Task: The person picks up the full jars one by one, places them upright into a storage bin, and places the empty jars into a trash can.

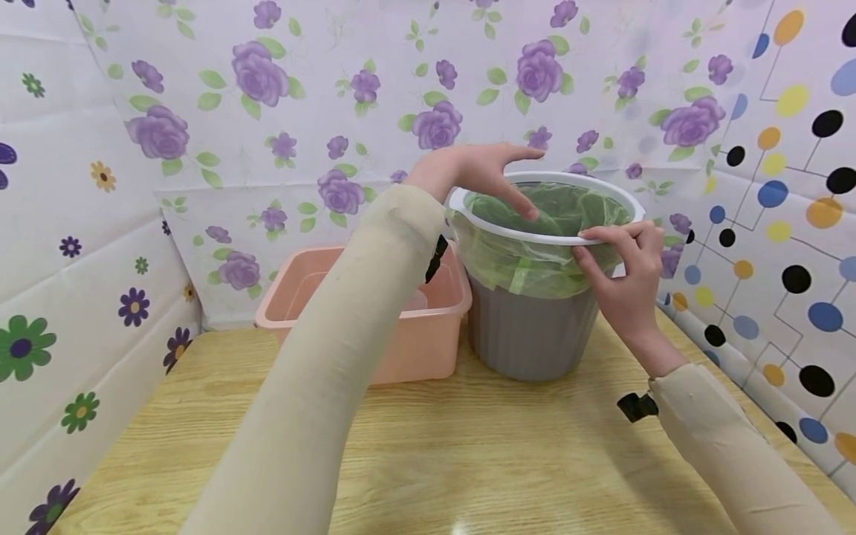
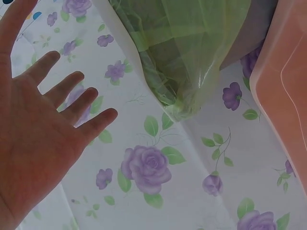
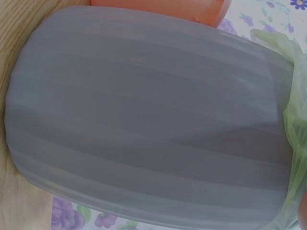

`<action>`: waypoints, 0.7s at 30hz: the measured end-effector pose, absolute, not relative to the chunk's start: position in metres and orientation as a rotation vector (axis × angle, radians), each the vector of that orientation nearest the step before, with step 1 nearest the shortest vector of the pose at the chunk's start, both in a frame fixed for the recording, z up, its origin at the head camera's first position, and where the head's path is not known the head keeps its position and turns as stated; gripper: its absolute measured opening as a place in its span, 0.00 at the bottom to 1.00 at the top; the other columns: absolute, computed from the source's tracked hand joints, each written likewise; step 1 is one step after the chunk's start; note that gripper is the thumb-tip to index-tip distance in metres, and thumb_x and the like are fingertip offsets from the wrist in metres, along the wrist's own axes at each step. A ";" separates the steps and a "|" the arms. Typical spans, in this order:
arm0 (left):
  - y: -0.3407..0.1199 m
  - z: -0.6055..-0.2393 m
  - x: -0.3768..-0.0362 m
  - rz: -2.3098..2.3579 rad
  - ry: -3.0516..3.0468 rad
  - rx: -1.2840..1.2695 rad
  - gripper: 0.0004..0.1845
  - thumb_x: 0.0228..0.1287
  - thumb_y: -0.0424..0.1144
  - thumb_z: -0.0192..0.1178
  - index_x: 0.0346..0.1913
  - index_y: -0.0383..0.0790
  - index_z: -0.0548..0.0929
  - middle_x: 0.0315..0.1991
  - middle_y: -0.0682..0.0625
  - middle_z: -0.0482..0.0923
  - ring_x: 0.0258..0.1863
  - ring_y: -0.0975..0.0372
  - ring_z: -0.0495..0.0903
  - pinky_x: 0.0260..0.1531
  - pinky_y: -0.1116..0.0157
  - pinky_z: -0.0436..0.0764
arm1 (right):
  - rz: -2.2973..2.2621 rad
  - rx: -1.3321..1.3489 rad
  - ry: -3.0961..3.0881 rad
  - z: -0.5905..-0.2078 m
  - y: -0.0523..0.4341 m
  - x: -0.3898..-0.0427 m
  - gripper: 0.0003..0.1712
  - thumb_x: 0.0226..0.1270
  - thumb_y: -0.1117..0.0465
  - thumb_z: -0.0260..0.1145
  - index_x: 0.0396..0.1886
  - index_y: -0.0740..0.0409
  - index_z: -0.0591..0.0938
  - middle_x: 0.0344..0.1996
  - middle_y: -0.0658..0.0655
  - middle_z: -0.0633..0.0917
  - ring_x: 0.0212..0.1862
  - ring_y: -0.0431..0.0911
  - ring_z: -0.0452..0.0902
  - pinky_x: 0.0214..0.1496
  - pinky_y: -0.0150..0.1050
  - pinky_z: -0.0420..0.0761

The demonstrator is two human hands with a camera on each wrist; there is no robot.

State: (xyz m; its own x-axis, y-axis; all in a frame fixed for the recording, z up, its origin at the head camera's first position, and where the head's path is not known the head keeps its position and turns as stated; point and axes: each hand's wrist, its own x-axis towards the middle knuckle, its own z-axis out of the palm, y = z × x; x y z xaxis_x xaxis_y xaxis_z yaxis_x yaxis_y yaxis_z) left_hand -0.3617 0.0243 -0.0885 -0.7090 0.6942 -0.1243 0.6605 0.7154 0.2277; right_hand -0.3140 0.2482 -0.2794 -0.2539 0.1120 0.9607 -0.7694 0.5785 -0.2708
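Head view shows no readable writing or brand on anything. The grey bin point(image 1: 528, 334) stands upright on the wooden table point(image 1: 428, 446), mouth up, long axis vertical, just beside the pink tub point(image 1: 414, 334). A green bag point(image 1: 562, 212) lines it, folded over under the white ring point(image 1: 535, 236). The left hand point(image 1: 478, 174) reaches over the rim with fingers straight and spread, holding nothing. The right hand point(image 1: 622, 271) pinches the ring's near edge
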 end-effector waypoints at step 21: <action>-0.006 -0.110 -0.349 0.158 2.830 1.356 0.50 0.65 0.60 0.60 0.80 0.56 0.42 0.81 0.49 0.41 0.81 0.55 0.44 0.78 0.52 0.53 | 0.890 0.586 -1.572 -0.272 0.235 -0.303 0.15 0.60 0.59 0.70 0.40 0.67 0.85 0.33 0.70 0.70 0.46 0.30 0.58 0.57 0.37 0.52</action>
